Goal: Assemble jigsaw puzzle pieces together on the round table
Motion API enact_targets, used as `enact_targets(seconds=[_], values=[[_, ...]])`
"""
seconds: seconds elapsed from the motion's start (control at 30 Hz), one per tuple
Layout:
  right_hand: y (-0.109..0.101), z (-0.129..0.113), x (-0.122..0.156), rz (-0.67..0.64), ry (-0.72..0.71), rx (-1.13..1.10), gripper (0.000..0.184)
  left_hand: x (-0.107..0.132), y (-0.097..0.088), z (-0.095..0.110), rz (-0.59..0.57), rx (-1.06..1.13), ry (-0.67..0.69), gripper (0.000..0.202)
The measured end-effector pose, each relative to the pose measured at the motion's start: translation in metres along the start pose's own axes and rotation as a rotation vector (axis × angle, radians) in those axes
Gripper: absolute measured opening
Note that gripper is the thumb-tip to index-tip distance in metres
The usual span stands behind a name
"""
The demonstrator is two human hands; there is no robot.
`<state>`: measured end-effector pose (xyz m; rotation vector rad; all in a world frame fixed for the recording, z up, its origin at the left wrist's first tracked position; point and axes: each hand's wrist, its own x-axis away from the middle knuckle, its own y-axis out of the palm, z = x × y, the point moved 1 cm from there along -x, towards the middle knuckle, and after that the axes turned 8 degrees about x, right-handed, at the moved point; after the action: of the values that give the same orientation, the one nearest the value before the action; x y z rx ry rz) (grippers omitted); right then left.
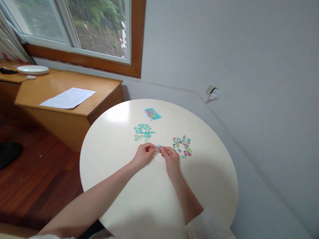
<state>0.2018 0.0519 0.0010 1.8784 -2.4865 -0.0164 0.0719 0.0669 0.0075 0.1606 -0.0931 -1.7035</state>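
Near the centre of the frame, small puzzle pieces (pixel 159 146) were pinched between the fingertips of the left hand (pixel 144 155) and the right hand (pixel 170 157), above the round table (pixel 119 186). A teal pile (pixel 143 131) lay just above; a multicoloured pile (pixel 183 146) lay beside the right hand.

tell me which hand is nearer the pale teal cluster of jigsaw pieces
Left. The left hand lies just below the teal cluster; the right hand is further right, beside the multicoloured pieces.
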Motion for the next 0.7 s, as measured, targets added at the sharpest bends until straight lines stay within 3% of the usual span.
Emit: enact_targets(seconds=[0.37, 0.7], values=[[0.0027, -0.0090, 0.0051, -0.035, 0.024, -0.037, 0.028, 0.0012, -0.0005, -0.0015, 0.040, -0.029, 0.071, 0.027], [0.0030, -0.0084, 0.0050, -0.056, -0.028, -0.008, 0.024, 0.0048, -0.0039, -0.0035, 0.112, -0.178, 0.226, 0.015]])
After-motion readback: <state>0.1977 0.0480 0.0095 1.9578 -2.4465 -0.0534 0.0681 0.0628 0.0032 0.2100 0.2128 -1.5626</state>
